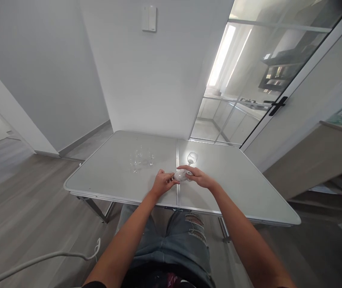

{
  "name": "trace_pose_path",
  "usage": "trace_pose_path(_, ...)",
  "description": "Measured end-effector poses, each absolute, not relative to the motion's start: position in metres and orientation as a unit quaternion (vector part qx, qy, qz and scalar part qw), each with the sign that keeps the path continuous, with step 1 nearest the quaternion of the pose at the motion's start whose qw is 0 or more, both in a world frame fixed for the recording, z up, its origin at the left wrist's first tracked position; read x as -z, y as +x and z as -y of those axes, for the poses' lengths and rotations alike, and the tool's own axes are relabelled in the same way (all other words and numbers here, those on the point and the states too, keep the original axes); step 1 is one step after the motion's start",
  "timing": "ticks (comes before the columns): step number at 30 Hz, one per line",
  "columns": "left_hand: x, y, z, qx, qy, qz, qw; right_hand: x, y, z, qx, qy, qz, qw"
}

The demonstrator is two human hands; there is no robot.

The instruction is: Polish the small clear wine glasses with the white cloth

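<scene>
Head view: one wine glass (185,170) lies on its side at the middle seam of the table (234,180), foot pointing away. The right hand (199,177) grasps its bowl; the left hand (162,183) pinches the rim end. Perhaps three small glasses (141,159) stand untouched, well apart to the left.

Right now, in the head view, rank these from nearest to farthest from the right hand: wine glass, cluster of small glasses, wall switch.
1. Wine glass, lying tipped, held under the right hand.
2. Cluster of small glasses, to the left on the table.
3. Wall switch, high on the wall.
</scene>
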State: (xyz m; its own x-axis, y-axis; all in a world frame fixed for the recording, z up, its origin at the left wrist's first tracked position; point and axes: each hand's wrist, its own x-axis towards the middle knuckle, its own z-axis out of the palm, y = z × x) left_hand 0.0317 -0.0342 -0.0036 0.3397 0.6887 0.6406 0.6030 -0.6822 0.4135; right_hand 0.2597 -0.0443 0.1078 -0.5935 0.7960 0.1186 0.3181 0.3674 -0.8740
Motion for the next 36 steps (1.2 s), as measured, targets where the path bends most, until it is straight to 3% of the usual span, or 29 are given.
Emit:
trace_pose_path(5, 0.006, 0.033, 0.033, -0.429, 0.796, -0.427, 0.019, -0.091, 0.243, 0.039, -0.526, -0.420, 0.621, 0.401)
trace_pose_path(11, 0.008, 0.036, 0.033, -0.390, 0.821, -0.417, -0.021, -0.080, 0.239, 0.023, -0.575, -0.556, 0.482, 0.358)
trace_pose_path(17, 0.004, 0.034, 0.035, -0.433, 0.785, -0.443, 0.003, -0.084, 0.237, 0.033, -0.460, -0.477, 0.643, 0.384)
trace_pose_path(22, 0.002, 0.034, 0.039, -0.453, 0.765, -0.457, 0.016, -0.100, 0.251, 0.041, -0.406, -0.378, 0.761, 0.338)
trace_pose_path(30, 0.006, 0.036, 0.034, -0.501, 0.714, -0.485, 0.059, -0.067, 0.239, 0.039, -0.277, -0.470, 0.624, 0.560)
trace_pose_path(36, 0.006, 0.033, 0.033, -0.541, 0.663, -0.511, 0.079, -0.031, 0.216, 0.035, -0.357, -0.459, 0.506, 0.637)
